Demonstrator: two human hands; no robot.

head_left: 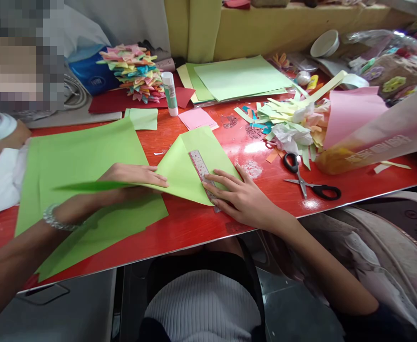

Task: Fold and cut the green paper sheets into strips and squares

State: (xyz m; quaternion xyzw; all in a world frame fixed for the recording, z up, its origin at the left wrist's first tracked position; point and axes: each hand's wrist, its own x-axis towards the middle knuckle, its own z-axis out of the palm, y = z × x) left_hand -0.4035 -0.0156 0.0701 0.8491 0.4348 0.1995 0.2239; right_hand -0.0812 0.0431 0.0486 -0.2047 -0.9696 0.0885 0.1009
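Note:
A light green sheet of paper (179,161) lies partly curled on the red table, its left part lifted. My left hand (133,175) has its fingers over this sheet and part of the hand beneath the lifted edge, so the paper sits between them. A clear ruler with a red-marked edge (198,164) rests on the sheet at a slant. Across the ruler's near end and the paper, my right hand (240,194) lies with fingers spread, pressing from above. Larger green sheets (69,156) are spread under and beyond my left forearm.
Black-handled scissors (301,183) lie open at right, near paper strips (283,111) and a plastic bag (379,137). A glue stick (169,94) stands at the back beside pink squares (198,118) and stacked folded papers (133,71). Another person is at far left.

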